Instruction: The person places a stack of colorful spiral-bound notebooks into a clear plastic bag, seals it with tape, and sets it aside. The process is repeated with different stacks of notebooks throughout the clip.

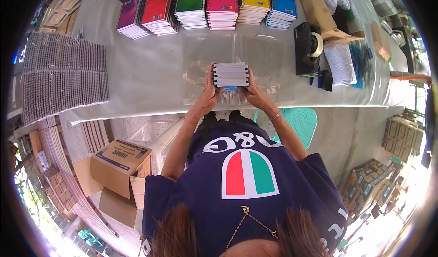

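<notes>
Between my two hands, a small stack of spiral notebooks [231,75] is held with the white page edges facing up and dark bindings at the sides. A strip of blue cover shows at its lower edge. My left hand [211,90] wraps the left side of the stack, and my right hand [253,94] presses the right side; both are closed on it. Beneath and around the stack, a clear plastic sheet [194,58] lies on the table, close to its front edge. Some of my fingers are hidden behind the stack.
Stacks of coloured notebooks [222,1] line the far side of the grey-covered table [150,70]. Wrapped notebook bundles [64,72] sit left. At right are a black tape dispenser [306,49], a white pouch [340,64] and an open carton [319,10]. Below stand a box [121,159] and green stool [301,124].
</notes>
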A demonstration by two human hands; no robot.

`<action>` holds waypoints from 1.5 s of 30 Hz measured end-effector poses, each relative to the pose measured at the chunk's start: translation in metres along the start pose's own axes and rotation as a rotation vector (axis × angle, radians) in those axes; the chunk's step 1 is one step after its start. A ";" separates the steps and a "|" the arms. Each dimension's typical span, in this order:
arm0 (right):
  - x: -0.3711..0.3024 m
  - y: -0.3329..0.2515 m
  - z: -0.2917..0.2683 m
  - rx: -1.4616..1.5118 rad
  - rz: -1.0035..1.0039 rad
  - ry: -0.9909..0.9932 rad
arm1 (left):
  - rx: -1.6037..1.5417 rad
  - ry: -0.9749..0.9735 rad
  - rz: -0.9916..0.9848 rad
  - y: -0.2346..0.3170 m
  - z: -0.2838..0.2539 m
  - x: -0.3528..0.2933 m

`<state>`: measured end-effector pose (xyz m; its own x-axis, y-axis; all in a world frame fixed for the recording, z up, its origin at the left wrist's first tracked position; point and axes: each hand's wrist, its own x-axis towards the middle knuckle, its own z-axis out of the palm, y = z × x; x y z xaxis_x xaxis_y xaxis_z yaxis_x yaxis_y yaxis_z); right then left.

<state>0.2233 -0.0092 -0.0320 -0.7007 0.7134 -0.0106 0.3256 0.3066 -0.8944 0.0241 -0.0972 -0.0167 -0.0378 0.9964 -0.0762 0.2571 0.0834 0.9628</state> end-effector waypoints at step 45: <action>0.023 -0.001 0.004 0.248 0.387 0.335 | -0.131 0.135 -0.410 -0.012 -0.009 0.053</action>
<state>0.2042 0.0042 -0.0328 -0.3071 0.9177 -0.2519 0.3311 -0.1451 -0.9324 0.0109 -0.0459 -0.0299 -0.2391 0.8695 -0.4322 0.0701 0.4594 0.8854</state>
